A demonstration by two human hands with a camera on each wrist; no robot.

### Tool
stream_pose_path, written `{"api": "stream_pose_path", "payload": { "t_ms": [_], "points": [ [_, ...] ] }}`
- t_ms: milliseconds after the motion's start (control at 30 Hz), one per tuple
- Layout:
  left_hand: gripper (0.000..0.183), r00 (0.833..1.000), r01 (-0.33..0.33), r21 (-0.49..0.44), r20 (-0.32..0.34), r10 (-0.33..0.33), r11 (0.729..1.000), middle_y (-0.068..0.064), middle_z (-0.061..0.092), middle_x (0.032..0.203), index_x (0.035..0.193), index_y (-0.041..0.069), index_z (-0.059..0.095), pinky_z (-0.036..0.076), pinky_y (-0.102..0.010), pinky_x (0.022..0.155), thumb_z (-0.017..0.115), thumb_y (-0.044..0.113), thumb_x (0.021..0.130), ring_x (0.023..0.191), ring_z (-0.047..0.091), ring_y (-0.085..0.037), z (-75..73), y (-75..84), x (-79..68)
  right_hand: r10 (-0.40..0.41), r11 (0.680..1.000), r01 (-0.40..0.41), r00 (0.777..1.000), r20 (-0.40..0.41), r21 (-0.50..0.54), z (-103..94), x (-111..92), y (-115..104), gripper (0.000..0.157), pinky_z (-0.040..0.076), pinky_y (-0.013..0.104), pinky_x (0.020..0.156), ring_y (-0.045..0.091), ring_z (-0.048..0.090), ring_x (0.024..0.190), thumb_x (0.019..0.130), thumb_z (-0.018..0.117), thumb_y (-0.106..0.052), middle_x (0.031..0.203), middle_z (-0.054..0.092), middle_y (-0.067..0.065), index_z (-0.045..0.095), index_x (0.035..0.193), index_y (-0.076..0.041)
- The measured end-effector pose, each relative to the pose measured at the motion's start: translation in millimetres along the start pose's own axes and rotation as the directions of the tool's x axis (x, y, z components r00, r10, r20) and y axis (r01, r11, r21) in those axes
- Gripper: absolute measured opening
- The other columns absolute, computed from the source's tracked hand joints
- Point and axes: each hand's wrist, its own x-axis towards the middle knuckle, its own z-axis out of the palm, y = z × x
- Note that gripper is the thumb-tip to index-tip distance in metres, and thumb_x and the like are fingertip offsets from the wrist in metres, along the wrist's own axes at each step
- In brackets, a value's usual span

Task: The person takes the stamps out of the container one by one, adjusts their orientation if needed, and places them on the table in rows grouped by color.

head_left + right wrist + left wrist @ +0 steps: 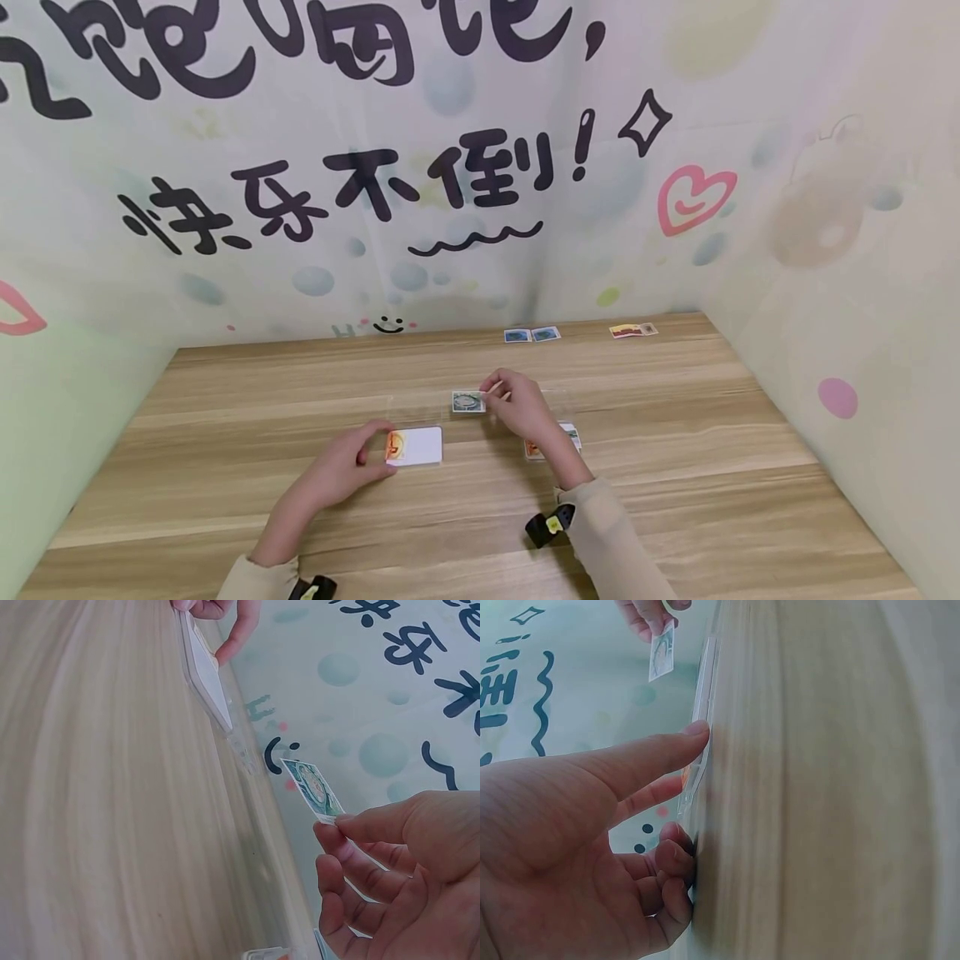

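Clearly, you had both hands busy above the wooden table point(480, 533). Your left hand point(348, 467) gripped the near-left clear case point(703, 697) by its left end, thumb on one long edge and a finger reaching to the other side, so the gap between them was only as wide as the case. Its remaining fingers were bent, resting at the tabletop. A white card point(423, 446) with an orange picture at its left end lay in that case, and a clear plastic flap point(416, 409) extended just beyond it.

Your right hand point(520, 406) pinched a small picture card point(468, 402) by one end between thumb and forefinger, the other fingers loosely bent. That card, green and grey with a rounded design, was held up off the table, beyond the left case and a little to its right.

Under your right forearm lay a second clear case point(261, 955), partly hidden from the head camera, with picture cards showing on either side of the arm. Near the back edge, two blue cards point(546, 333) sat side by side, and farther right lay a red and yellow card point(626, 332), beside the patterned backdrop point(465, 292)
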Motion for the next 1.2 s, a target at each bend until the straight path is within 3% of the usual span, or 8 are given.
{"api": "stream_pose_path", "payload": {
  "t_ms": [533, 700, 933, 1200],
  "points": [
    [0.058, 1.0, -0.001, -0.016, 0.003, 0.001, 1.0, 0.001, 0.044, 0.073, 0.14, 0.003, 0.061, 0.032, -0.026, 0.058, 0.085, 0.019, 0.09, 0.063, 0.037, -0.012, -0.4, 1.0, -0.9, 0.021, 1.0, -0.021, 1.0, -0.012, 0.017, -4.5, 1.3, 3.3, 0.009, 0.045, 0.026, 0.059, 0.011, 0.055, 0.063, 0.098, 0.072, -0.005, 0.078, 0.069, 0.007, 0.068, 0.1, 0.003],
    [0.058, 1.0, -0.001, -0.015, 0.004, 0.001, 1.0, 0.0, 0.044, 0.073, 0.141, 0.004, 0.061, 0.031, -0.026, 0.058, 0.085, 0.02, 0.09, 0.063, 0.037, -0.011, -0.2, 0.7, -0.8, 0.02, 0.999, -0.02, 1.0, -0.016, 0.025, -5.1, 1.7, 4.4, 0.006, 0.045, 0.027, 0.059, 0.011, 0.056, 0.063, 0.098, 0.071, -0.003, 0.079, 0.069, 0.009, 0.069, 0.1, 0.002],
    [0.058, 1.0, -0.001, -0.009, 0.001, 0.001, 1.0, 0.0, 0.043, 0.074, 0.14, 0.004, 0.061, 0.031, -0.026, 0.059, 0.085, 0.019, 0.09, 0.064, 0.037, -0.012, 0.0, 0.9, -0.6, 0.026, 0.998, -0.025, 1.0, -0.011, 0.059, -7.5, 1.4, 4.1, 0.007, 0.045, 0.027, 0.056, 0.022, 0.062, 0.06, 0.099, 0.07, -0.002, 0.08, 0.07, 0.015, 0.068, 0.102, 0.003],
    [0.058, 1.0, 0.012, -0.008, 0.002, -0.012, 1.0, 0.0, 0.044, 0.074, 0.141, 0.004, 0.061, 0.031, -0.026, 0.059, 0.085, 0.02, 0.09, 0.065, 0.037, -0.013, 0.3, 1.2, -0.6, 0.02, 0.998, -0.02, 1.0, -0.007, 0.061, -9.0, 1.8, 5.5, 0.006, 0.044, 0.024, 0.053, 0.022, 0.062, 0.058, 0.099, 0.069, -0.001, 0.08, 0.07, 0.017, 0.067, 0.102, 0.004]
  ]
}}
